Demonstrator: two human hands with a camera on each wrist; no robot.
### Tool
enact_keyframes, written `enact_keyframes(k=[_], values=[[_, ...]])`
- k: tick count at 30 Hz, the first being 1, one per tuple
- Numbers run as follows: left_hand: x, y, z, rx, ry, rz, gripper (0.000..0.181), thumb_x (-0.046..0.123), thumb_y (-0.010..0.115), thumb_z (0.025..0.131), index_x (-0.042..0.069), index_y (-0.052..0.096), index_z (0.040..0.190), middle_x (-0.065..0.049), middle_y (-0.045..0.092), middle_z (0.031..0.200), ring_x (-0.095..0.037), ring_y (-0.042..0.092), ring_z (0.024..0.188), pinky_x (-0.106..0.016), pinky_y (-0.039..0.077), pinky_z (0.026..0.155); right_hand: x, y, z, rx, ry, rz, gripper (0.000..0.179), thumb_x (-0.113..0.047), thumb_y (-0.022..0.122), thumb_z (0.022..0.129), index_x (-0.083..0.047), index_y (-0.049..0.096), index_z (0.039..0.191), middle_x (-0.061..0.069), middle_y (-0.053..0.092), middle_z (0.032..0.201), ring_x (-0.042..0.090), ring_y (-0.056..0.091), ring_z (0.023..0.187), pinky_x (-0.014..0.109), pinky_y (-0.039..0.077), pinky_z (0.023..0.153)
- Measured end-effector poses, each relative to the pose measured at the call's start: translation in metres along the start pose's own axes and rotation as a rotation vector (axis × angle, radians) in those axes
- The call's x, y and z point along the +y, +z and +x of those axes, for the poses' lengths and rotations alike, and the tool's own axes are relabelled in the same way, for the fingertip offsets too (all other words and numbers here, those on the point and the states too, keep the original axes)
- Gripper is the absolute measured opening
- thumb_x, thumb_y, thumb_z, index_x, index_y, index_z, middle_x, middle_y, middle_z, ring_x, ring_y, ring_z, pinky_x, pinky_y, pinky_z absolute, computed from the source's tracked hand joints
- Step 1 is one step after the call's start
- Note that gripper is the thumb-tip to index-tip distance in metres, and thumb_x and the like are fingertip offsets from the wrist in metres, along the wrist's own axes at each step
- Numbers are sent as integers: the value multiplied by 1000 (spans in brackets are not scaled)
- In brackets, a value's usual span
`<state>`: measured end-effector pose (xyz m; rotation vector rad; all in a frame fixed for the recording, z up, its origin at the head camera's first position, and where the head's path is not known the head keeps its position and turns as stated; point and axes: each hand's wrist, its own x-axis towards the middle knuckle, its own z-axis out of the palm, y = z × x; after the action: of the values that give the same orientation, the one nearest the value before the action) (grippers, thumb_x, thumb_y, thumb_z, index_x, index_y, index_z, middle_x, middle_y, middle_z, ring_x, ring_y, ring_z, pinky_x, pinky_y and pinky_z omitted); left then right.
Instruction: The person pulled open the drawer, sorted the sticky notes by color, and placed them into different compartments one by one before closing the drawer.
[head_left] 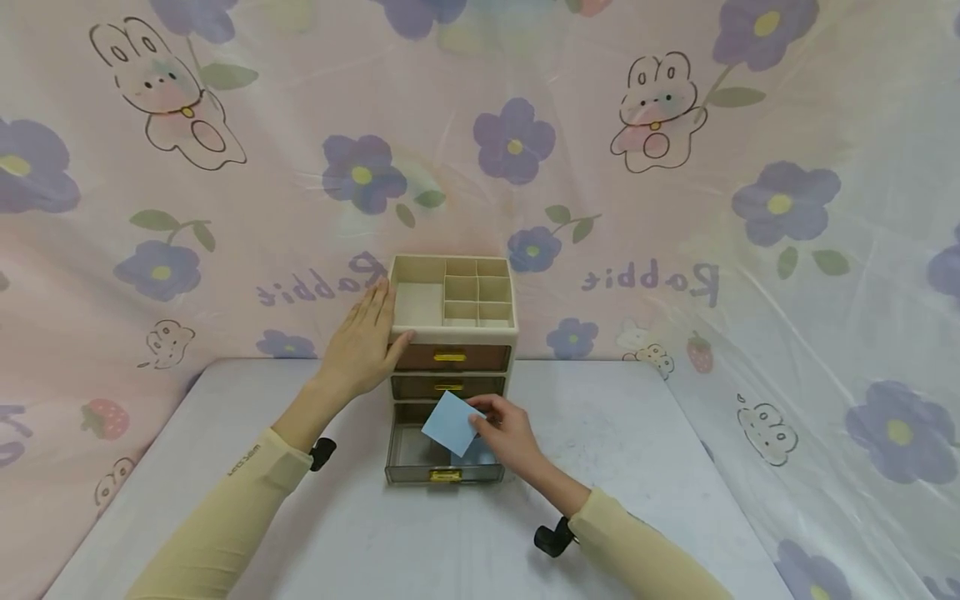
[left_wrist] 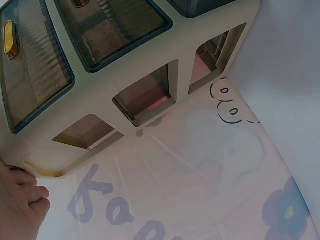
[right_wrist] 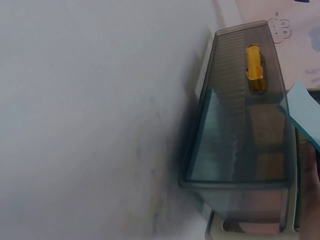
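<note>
A cream desktop drawer organizer (head_left: 454, 336) stands on the table, its bottom smoky drawer (head_left: 408, 450) pulled out toward me. My left hand (head_left: 363, 342) rests flat along the organizer's left side, with the thumb near the top front edge. Over the drawer, my right hand (head_left: 510, 435) pinches a light blue square of paper (head_left: 450, 422), perhaps a sticky-note pad, between thumb and fingers. Inside the drawer's right part lies another blue piece (head_left: 478, 454), also visible through the clear wall in the right wrist view. In that view the held paper (right_wrist: 304, 111) is at the right edge.
Two closed drawers with yellow handles (head_left: 450, 357) sit above the pulled-out one. The organizer's top has one large compartment (head_left: 418, 302) and several small ones (head_left: 461, 289). A patterned curtain (head_left: 442, 125) hangs behind the white table (head_left: 607, 450).
</note>
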<state>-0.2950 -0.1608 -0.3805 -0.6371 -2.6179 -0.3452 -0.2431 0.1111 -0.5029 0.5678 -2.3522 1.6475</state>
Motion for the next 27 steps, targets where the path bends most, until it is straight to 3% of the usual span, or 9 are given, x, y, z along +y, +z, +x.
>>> enact_keyframes(k=[7,20,24,27], values=[[1,0,0,10,-5,0,81,47,40,111,-8,10,163,-26,8,171,-43,13,158,-57,16,127,3,11,7,-65,5,-47,21,-6,71,99,-6,73,120,10,75,110,18,69,86,25,57,74],[2,1,0,18,-8,6,82,48,42,110,-7,11,163,-25,9,171,-42,12,158,-55,15,128,5,24,21,-219,27,-184,21,-12,69,101,-12,73,122,6,76,113,15,71,89,26,56,69],[2,0,-1,19,-6,2,82,49,41,110,-6,10,164,-25,8,171,-40,10,159,-55,15,128,5,27,24,-287,42,-236,21,-13,68,102,-14,74,122,3,75,111,9,69,84,26,55,69],[3,0,-2,26,-5,4,82,48,42,110,-7,11,163,-26,10,171,-41,12,158,-56,16,127,6,30,26,-313,52,-255,21,-13,68,102,-14,74,122,0,74,100,7,64,74,26,52,65]])
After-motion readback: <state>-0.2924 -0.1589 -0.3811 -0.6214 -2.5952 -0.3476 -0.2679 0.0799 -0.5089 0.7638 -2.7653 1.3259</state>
